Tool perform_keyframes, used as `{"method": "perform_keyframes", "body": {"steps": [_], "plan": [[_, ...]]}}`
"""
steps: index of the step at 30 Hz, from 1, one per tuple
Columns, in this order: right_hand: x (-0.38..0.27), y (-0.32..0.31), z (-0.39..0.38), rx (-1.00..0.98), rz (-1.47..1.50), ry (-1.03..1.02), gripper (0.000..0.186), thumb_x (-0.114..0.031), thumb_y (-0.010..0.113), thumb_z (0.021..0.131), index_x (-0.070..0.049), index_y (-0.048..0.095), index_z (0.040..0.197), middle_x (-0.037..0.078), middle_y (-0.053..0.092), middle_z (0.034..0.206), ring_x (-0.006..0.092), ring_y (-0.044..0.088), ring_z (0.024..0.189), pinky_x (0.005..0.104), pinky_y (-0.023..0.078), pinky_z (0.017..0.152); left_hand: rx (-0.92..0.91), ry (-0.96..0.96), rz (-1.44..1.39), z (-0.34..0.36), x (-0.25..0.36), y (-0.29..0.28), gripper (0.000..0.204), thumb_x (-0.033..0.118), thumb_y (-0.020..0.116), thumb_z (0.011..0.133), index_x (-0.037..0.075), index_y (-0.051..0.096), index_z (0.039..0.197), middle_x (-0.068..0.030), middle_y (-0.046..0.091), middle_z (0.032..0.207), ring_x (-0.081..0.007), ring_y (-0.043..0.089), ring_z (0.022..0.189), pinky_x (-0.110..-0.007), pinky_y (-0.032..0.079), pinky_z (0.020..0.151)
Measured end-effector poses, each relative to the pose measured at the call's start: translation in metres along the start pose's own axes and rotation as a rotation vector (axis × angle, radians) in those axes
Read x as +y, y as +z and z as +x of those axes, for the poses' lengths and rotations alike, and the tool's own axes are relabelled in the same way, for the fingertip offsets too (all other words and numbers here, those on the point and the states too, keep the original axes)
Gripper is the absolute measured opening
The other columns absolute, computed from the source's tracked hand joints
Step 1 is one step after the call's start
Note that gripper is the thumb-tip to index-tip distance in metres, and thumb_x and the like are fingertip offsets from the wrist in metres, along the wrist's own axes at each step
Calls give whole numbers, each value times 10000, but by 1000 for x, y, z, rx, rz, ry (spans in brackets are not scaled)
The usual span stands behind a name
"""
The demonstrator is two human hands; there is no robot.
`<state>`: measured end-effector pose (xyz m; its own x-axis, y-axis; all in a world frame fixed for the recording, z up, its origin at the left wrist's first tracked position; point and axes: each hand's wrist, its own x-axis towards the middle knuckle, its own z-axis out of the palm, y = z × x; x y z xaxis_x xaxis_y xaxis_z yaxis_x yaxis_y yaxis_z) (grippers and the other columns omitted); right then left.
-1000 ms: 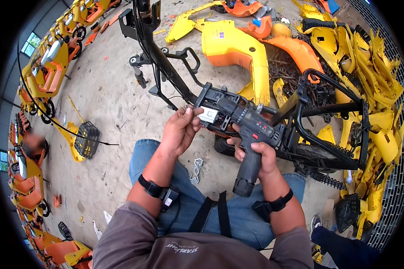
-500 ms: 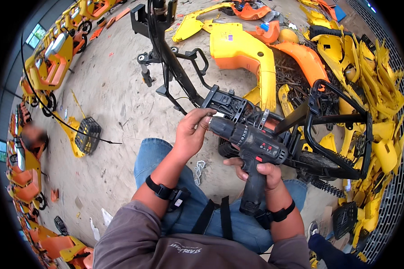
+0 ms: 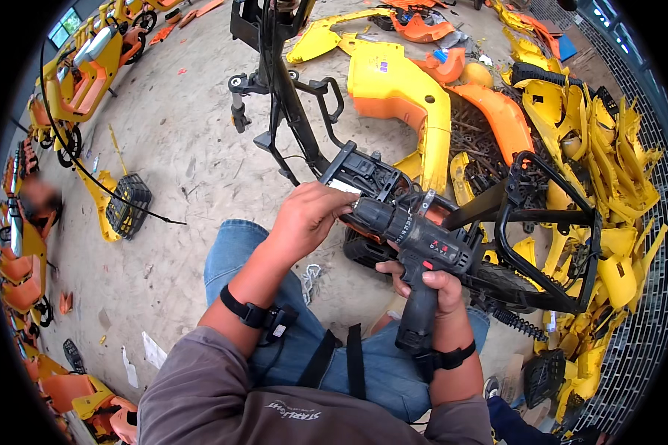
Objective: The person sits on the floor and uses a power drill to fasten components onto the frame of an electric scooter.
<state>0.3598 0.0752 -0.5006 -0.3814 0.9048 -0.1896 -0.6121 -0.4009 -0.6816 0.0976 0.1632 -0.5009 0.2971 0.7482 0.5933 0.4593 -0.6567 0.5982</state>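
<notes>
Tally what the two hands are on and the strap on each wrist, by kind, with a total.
Cordless drill, gripped by the right hand with the left hand at its chuck end: 1
Black bike frame: 1
Black wrist straps: 2
Total: 4

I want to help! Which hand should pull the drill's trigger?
Right. The right hand already wraps the black drill's handle below the body, probably nearest the trigger. The left hand cups its front end, against the black bike frame.
</notes>
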Motion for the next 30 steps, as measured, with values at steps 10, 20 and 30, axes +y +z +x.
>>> {"method": "perform_keyframes", "body": {"steps": [10, 20, 30], "plan": [[-18, -15, -6, -70, -72, 109, 797, -161, 711, 695, 18, 479, 1437, 200, 645, 1227, 211, 638, 710, 470, 600, 772, -413, -93, 16, 3, 10, -17, 482, 95, 796, 794, 79, 627, 1245, -97, 723, 862, -335, 690, 825, -417, 533, 744], [7, -16, 6, -249, 201, 103, 676, -132, 678, 756, 30, 523, 1394, 193, 610, 1310, 354, 684, 998, 321, 559, 697, -216, -520, -797, -17, -15, -21, 366, 82, 688, 950, -23, 587, 1286, -126, 703, 1041, -198, 673, 862, -329, 533, 818], [29, -26, 15, -312, 389, 154, 842, -209, 673, 720, 50, 414, 1478, 234, 624, 1258, 275, 655, 872, 289, 507, 699, 86, -601, -1010, -28, -27, 21, 396, 398, 594, 1030, 38, 643, 1188, -102, 668, 1186, -209, 618, 1054, -378, 459, 966]]}}
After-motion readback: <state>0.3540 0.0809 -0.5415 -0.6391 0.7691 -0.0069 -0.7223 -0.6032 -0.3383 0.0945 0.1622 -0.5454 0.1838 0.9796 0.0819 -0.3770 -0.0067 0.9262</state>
